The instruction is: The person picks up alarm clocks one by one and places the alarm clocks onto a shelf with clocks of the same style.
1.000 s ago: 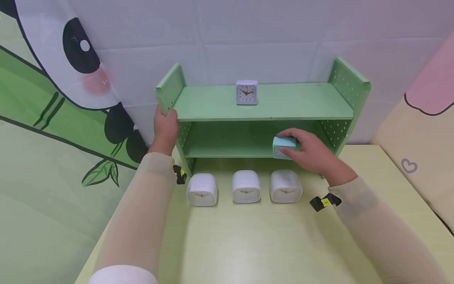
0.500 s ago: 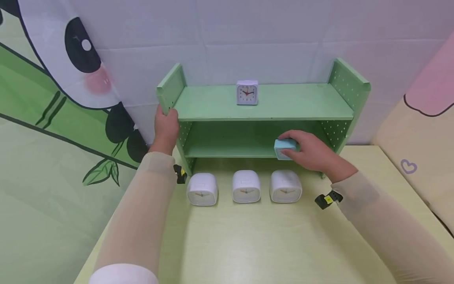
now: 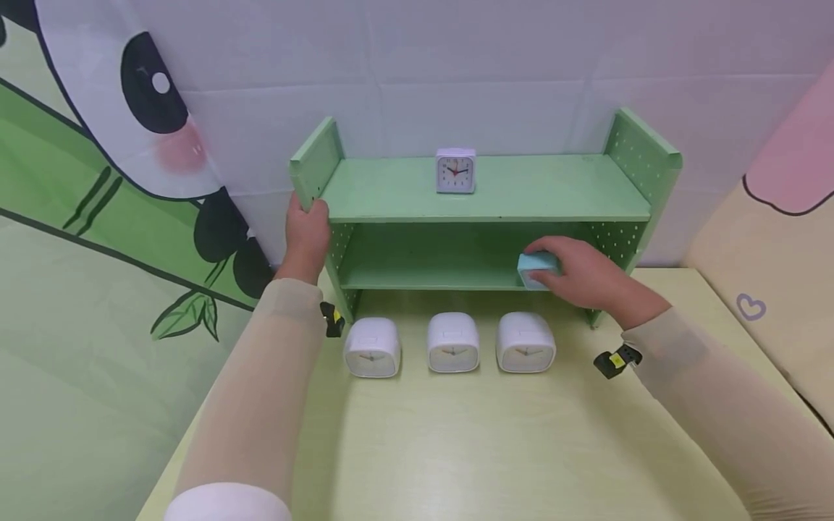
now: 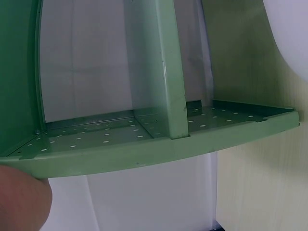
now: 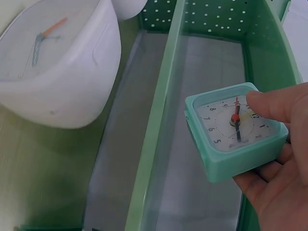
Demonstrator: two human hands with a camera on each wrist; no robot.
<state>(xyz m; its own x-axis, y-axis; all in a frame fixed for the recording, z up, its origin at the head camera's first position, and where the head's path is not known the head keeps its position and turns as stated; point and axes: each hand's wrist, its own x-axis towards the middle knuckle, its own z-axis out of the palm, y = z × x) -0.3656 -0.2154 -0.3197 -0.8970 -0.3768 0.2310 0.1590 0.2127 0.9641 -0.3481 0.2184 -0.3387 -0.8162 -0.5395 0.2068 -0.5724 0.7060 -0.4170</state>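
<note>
My right hand (image 3: 583, 273) holds a small light-blue square alarm clock (image 3: 533, 270) in front of the lower level of a green two-tier shelf (image 3: 391, 219). In the right wrist view the thumb presses on the face of this clock (image 5: 226, 144), with the fingers behind it. The clock's dial with numerals and red centre tilts upward there. At the shelf's left side panel, my left hand (image 3: 308, 235) grips the front edge, its fingers partly hidden behind the panel. On the upper level stands a lilac square alarm clock (image 3: 456, 174), upright and facing forward.
Three white rounded clocks stand in a row on the table (image 3: 456, 449) before the shelf: a left one (image 3: 372, 347), a middle one (image 3: 452, 342) and a right one (image 3: 525, 342). A printed cloth (image 3: 489, 43) hangs behind the shelf.
My right hand has moved a little to the right with the light-blue alarm clock, which has turned slightly. The left hand stays at the shelf's side panel.
</note>
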